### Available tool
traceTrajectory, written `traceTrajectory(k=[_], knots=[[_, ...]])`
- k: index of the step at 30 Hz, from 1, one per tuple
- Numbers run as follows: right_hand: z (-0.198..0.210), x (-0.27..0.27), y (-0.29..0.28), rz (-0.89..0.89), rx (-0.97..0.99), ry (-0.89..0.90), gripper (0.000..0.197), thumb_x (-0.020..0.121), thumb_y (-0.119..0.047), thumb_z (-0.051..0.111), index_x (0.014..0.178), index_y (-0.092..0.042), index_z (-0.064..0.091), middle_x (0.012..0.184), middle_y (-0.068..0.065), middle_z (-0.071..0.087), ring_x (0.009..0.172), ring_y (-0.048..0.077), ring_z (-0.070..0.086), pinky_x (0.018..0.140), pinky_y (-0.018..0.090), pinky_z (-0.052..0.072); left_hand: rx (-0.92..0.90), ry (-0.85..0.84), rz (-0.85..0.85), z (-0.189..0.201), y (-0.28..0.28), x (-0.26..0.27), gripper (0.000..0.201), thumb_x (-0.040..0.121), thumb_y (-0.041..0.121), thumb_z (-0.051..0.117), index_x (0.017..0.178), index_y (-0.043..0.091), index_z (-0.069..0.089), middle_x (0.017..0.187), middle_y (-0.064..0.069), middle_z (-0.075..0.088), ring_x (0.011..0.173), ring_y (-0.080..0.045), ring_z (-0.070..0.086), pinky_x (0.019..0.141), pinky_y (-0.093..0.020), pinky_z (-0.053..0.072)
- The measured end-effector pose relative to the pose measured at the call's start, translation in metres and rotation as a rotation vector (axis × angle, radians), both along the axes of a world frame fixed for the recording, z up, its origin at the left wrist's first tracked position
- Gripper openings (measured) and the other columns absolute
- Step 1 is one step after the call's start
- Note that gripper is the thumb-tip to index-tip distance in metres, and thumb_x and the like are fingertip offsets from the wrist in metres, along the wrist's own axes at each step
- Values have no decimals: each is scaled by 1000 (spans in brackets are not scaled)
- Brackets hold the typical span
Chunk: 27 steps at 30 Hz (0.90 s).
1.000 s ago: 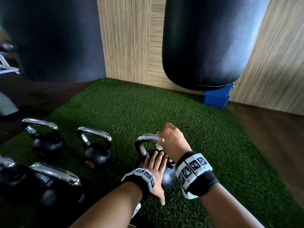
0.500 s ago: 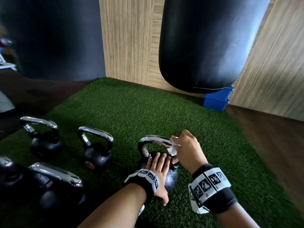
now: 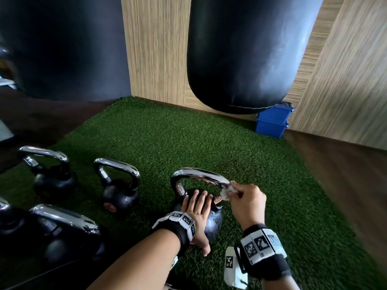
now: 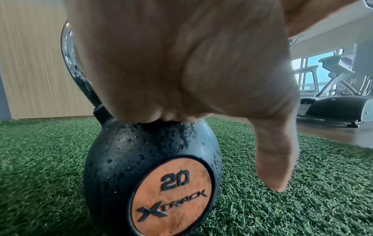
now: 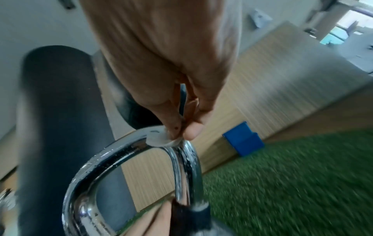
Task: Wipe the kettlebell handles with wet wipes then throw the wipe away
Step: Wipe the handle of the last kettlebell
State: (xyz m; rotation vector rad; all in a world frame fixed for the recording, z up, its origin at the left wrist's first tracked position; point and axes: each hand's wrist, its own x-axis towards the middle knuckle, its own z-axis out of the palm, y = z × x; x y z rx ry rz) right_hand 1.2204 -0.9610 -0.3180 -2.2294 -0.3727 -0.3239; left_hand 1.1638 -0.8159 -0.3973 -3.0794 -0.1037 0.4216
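On the green turf [image 3: 159, 130], nearest the person, stands a black kettlebell [image 3: 213, 225] with an orange "20" disc on its side, upright; water droplets bead on its body and chrome handle [image 3: 199, 174]; left hand [image 3: 196, 210] lies flat on top of the ball, fingers straight and together pointing toward the handle base, thumb hanging free down the side, gripping nothing; right hand [image 3: 247, 201] is at the right bend of the handle, thumb and fingertips pinching a small crumpled white wipe [image 3: 227, 190] pressed against the chrome; in the right wrist view the wipe [image 5: 161, 138] sits on the top curve of the handle [image 5: 125, 153] under the fingertips [image 5: 192, 131]; four more chrome-handled kettlebells [image 3: 117, 185] stand to the left, apart from this one; two black punching bags [image 3: 240, 55] hang by the wood-panel wall [image 3: 155, 49]; a blue box [image 3: 272, 122] sits by the wall at the turf's far right corner; both wrists wear marker bands.
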Motion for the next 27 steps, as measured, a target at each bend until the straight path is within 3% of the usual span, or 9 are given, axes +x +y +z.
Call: traceTrajectory(k=[3, 5, 6, 9, 10, 13, 17, 22, 27], knots=[[-8, 0, -3, -2, 46, -7, 28, 84, -10, 78, 112, -11, 76, 100, 4, 76, 79, 10, 66, 64, 1, 42, -40, -29, -11, 0, 0, -1, 154, 63, 66, 83, 155, 11, -28, 161, -13, -37, 150, -37, -32, 122, -60, -15], [-12, 0, -3, 0, 94, -8, 26, 84, -11, 77, 110, -16, 77, 97, 4, 76, 78, 11, 68, 72, 19, 56, -102, -71, -20, -1, 0, -3, 149, 67, 57, 86, 158, 11, -23, 164, -15, -31, 152, -37, -27, 120, -60, -16], [-16, 1, -3, -11, 136, 4, 26, 83, -10, 78, 108, -18, 78, 96, 2, 77, 75, 7, 67, 73, 22, 58, -109, -85, -20, -1, 0, -4, 147, 68, 54, 87, 158, 11, -21, 165, -15, -28, 153, -37, -25, 119, -60, -16], [-31, 5, -8, -56, 236, 89, 30, 79, -13, 83, 108, -17, 77, 96, -4, 78, 67, -10, 60, 60, 1, 47, -126, -97, -15, -4, 0, -3, 146, 67, 53, 87, 159, 12, -18, 166, -15, -25, 154, -35, -23, 118, -58, -18], [-36, 7, -9, -59, 243, 128, 32, 78, -15, 83, 109, -18, 77, 97, -4, 78, 69, -8, 62, 62, 2, 47, -132, -100, -13, -4, 1, -1, 147, 67, 54, 87, 159, 13, -19, 167, -15, -25, 154, -35, -24, 118, -58, -18], [-44, 11, -12, -32, 259, 251, 30, 77, -21, 85, 105, -27, 78, 93, -9, 79, 82, 5, 71, 76, 22, 57, -75, -18, -23, -1, 4, 3, 153, 64, 68, 82, 156, 12, -26, 164, -11, -33, 150, -36, -32, 119, -58, -19], [-53, 15, -13, -26, 333, 271, 29, 72, -20, 87, 93, -39, 77, 79, -18, 76, 77, 1, 72, 73, 24, 58, -47, 21, -19, 2, 6, 6, 151, 65, 74, 76, 155, 10, -28, 163, -9, -35, 148, -37, -35, 120, -57, -19], [-79, 16, -6, -7, 444, 404, 32, 71, -13, 88, 101, -22, 79, 87, -8, 79, 83, 10, 75, 84, 39, 61, -69, 13, -3, -2, 7, 7, 153, 63, 67, 80, 153, 12, -30, 163, -7, -37, 147, -34, -38, 115, -50, -24], [-93, 13, 0, 34, 478, 392, 30, 72, -13, 86, 100, -21, 80, 87, -9, 79, 84, 10, 74, 84, 36, 60, -89, 8, -24, 6, 8, 3, 139, 72, 58, 76, 156, 11, -24, 166, -6, -29, 151, -33, -31, 120, -51, -17]])
